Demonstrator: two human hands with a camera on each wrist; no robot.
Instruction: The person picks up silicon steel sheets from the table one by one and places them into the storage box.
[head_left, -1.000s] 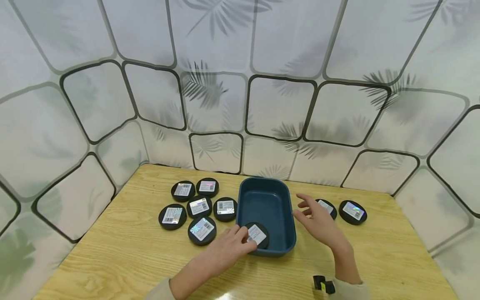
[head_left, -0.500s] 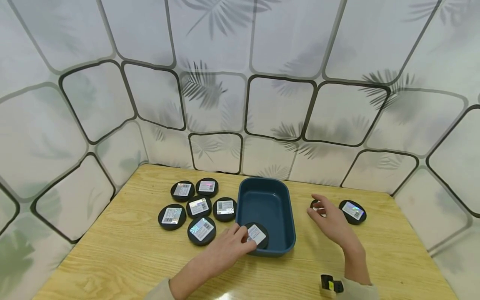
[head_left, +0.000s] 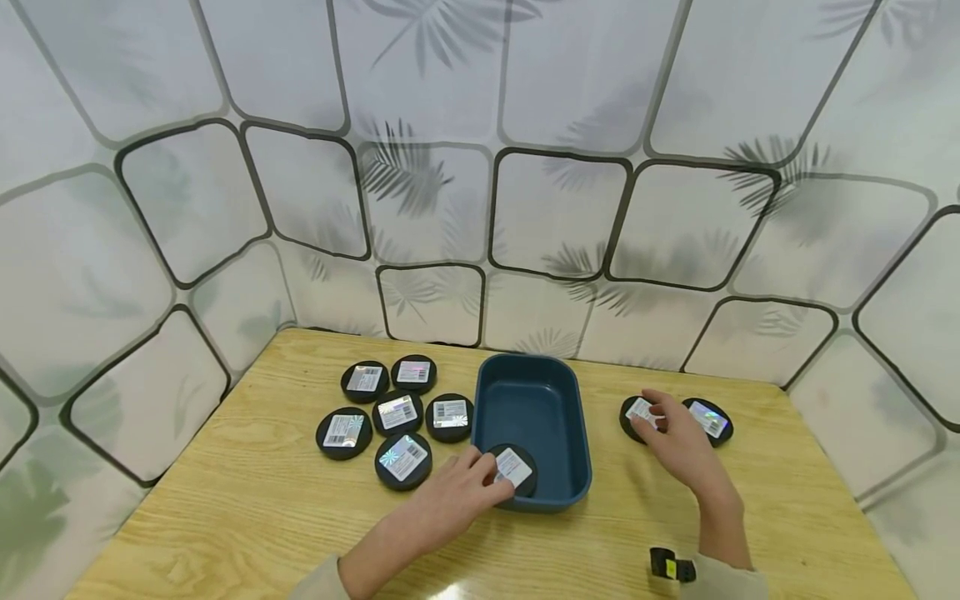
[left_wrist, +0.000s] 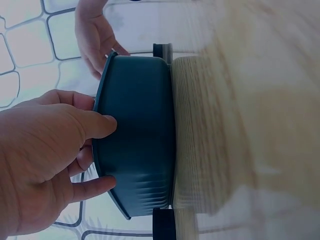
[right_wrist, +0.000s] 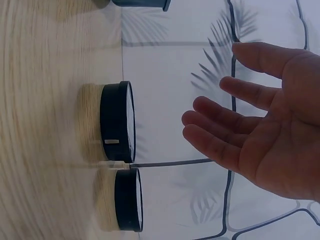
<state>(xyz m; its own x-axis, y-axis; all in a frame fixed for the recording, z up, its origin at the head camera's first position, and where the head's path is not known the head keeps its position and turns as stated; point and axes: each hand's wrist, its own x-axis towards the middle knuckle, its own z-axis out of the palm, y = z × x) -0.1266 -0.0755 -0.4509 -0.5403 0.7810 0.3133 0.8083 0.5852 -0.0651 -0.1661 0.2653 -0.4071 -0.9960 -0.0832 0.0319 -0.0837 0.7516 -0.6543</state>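
A dark blue rectangular bin with rounded corners (head_left: 528, 417) is set just right of the frame's lower centre, and in its near left corner a black round disc with a white label (head_left: 517, 468) is contained. The bin's rim is pinched at that corner by the left hand (head_left: 453, 500), the thumb being laid against the outer wall in the left wrist view; part of the disc is covered by this hand, and whether it is touched cannot be told. To the right, the right hand (head_left: 678, 442) is held above the table with fingers loosely spread, apart from two black labelled discs (head_left: 636, 417) (head_left: 709, 421), both of which are partly hidden by it in the head view. Left of the bin, six more black discs (head_left: 398, 412) are clustered label up, the nearest just beside the bin's wall. All is borne by a pale yellow wood-grained table (head_left: 225, 500), backed across the upper frame by a whitish leaf-printed wall covering (head_left: 427, 208). A black device with a yellow patch (head_left: 672, 567) is seen by the right beige sleeve (head_left: 723, 579), lower right.
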